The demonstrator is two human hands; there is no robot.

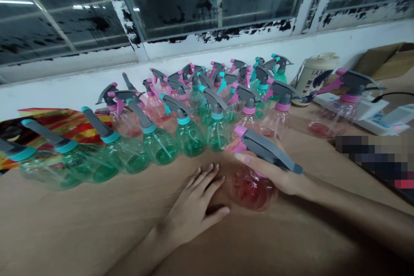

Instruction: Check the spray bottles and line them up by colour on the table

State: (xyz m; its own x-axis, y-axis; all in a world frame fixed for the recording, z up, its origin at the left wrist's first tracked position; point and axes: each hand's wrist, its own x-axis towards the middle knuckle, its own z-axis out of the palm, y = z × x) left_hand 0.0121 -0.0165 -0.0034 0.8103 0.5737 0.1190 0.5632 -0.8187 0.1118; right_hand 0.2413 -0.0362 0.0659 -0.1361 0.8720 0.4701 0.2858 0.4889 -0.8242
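Note:
My right hand (274, 170) is wrapped round the neck of a pink spray bottle (254, 189), which has a grey and pink trigger head and a clear round body tinted red. The bottle is tilted a little, low over the table or touching it; I cannot tell which. Flat on the wooden table (106, 228) lies my left hand (197, 207), fingers spread, holding nothing, just left of that bottle. Beyond the hands stand green spray bottles (190, 140) with turquoise collars in a row, and pink spray bottles (248, 116) behind and to the right.
Several more spray bottles crowd the back near the white wall below the windows. At right are another pink bottle (333, 116), a cream-coloured cup (315, 79), a white power strip (377, 118) and a cardboard box (384, 62). A red and yellow patterned packet (69, 120) lies at left.

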